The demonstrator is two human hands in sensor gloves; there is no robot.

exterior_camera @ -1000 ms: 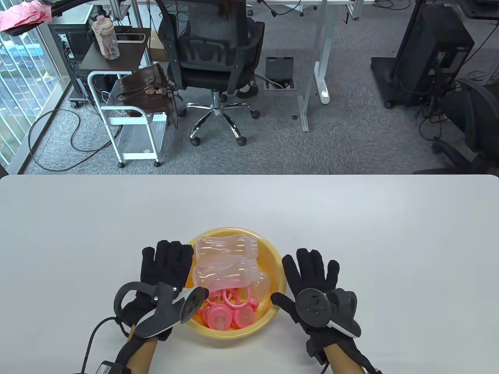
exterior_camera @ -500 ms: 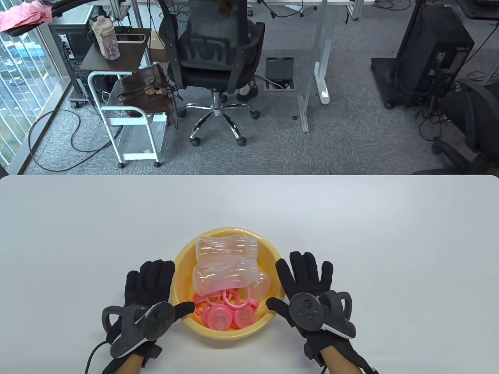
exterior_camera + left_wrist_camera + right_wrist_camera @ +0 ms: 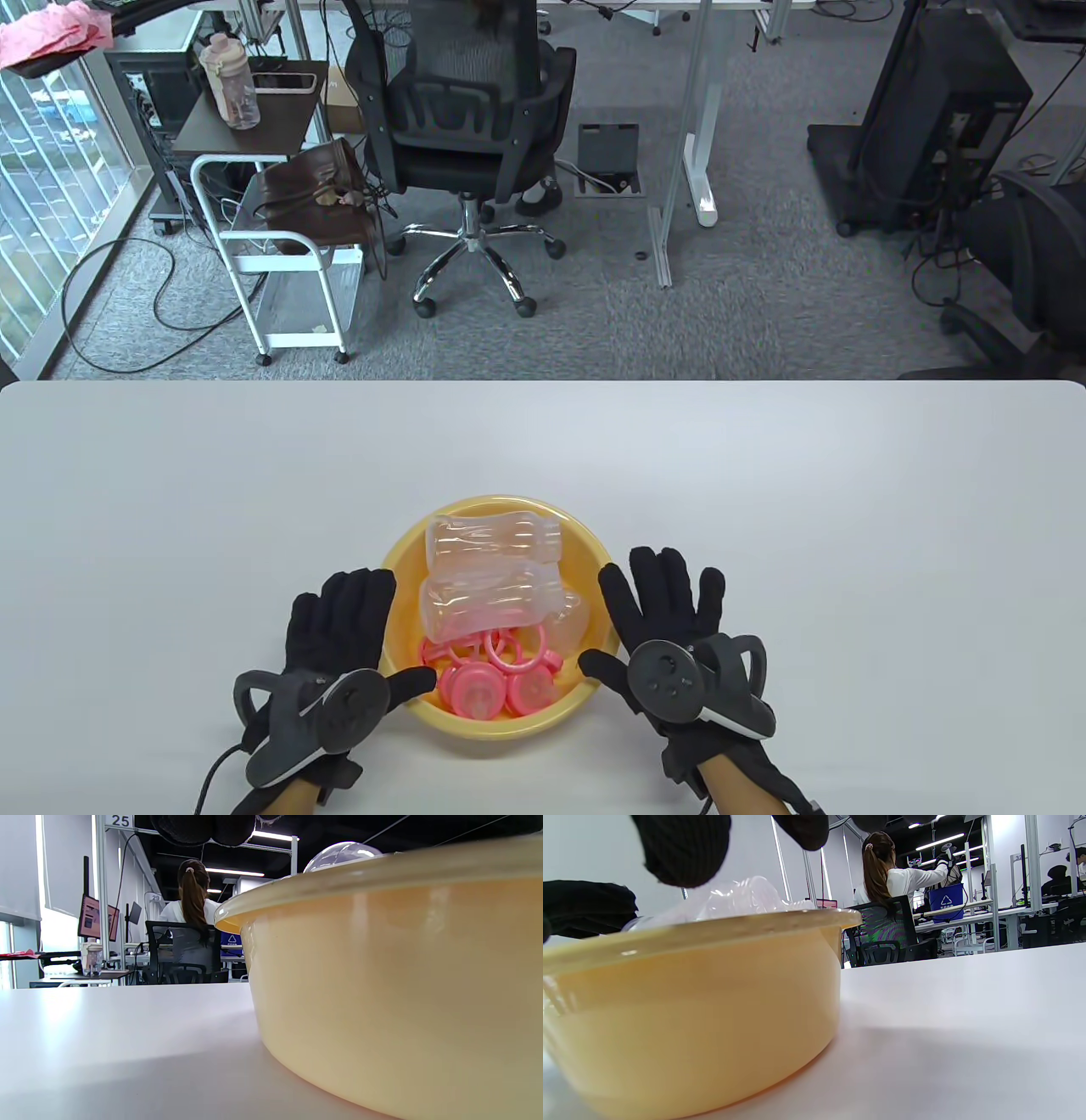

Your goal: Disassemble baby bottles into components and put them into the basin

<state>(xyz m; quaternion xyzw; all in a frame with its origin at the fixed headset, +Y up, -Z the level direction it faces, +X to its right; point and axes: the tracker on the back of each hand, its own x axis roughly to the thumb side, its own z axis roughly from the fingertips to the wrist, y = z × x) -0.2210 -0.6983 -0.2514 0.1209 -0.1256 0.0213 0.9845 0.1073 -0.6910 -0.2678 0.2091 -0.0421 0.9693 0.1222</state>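
A yellow basin [image 3: 585, 543] stands near the table's front edge. Inside lie two clear bottle bodies [image 3: 492, 573], a clear cap [image 3: 573, 624] and several pink rings and collars [image 3: 488, 675]. My left hand [image 3: 339, 624] lies flat on the table just left of the basin, fingers straight, thumb reaching over the rim. My right hand [image 3: 670, 598] lies flat at the basin's right side, fingers spread, thumb by the rim. Neither hand holds anything. The left wrist view shows the basin wall [image 3: 403, 984] close up; the right wrist view shows the basin [image 3: 691, 1005] and fingertips [image 3: 683, 849] above it.
The white table [image 3: 764, 475] stretches wide around the basin. Beyond its far edge are an office chair [image 3: 471, 127], a white cart [image 3: 280, 255] and desk legs. A person sits at a desk in the background of both wrist views.
My left hand drew back toward the front edge and settled flat beside the basin. The right hand shifted slightly left toward the rim. The basin's contents have not moved.
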